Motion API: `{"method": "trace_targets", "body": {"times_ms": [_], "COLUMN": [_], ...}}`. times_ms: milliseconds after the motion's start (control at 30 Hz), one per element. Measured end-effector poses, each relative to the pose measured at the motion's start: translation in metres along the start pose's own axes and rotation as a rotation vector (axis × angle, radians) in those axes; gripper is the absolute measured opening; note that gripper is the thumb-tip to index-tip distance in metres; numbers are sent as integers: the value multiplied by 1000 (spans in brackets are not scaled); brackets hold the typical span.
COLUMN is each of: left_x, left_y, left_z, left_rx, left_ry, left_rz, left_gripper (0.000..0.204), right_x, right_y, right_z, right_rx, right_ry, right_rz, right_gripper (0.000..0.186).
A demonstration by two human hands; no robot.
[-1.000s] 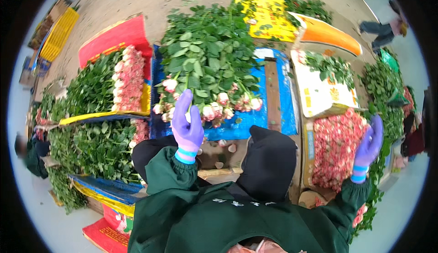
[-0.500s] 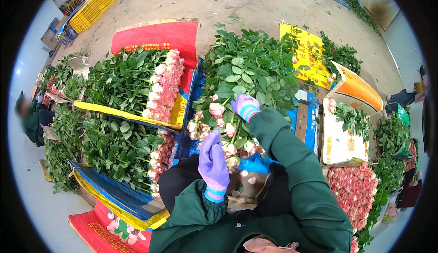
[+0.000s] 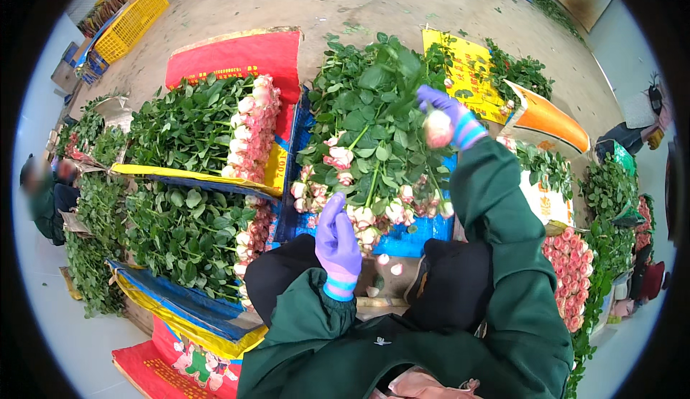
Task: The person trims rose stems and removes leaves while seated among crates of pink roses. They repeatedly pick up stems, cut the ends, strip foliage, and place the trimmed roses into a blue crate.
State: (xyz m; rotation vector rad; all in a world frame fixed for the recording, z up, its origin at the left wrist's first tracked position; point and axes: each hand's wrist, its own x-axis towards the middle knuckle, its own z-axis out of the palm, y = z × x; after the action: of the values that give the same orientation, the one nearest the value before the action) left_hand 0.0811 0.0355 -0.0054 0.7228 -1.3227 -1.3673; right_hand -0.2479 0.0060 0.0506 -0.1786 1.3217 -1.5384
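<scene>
My right hand, in a purple glove with a striped cuff, is closed on a rose. Its pink-and-white bloom hangs below my fingers, and its leafy stem, blurred, points up and left over a heap of roses. The heap's blooms face me along its near edge, above a blue sheet. My left hand, gloved alike, is raised in front of my lap just short of those blooms. Its fingers are stretched upward and slightly bent, with nothing visible in them.
Rose bundles lie at left between yellow-and-blue board dividers and a red board. At right stand an orange-edged carton and packed pink roses. Another person sits far left. Fallen petals lie near my knees.
My right hand has moved right and slightly up from the heap and now carries a rose. My left hand has hardly moved. The view has shifted slightly.
</scene>
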Motion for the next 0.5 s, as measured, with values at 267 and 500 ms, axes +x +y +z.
{"method": "trace_targets", "body": {"times_ms": [267, 500], "left_x": [-9, -22], "left_y": [4, 12], "left_z": [13, 30], "left_rx": [110, 52], "left_ry": [-15, -155], "left_rz": [11, 38], "left_gripper": [29, 31], "right_x": [-98, -108], "right_y": [53, 113], "right_z": [-22, -68], "right_rx": [-182, -286], "right_ry": [-231, -236], "right_rz": [62, -1], "right_gripper": [22, 18]}}
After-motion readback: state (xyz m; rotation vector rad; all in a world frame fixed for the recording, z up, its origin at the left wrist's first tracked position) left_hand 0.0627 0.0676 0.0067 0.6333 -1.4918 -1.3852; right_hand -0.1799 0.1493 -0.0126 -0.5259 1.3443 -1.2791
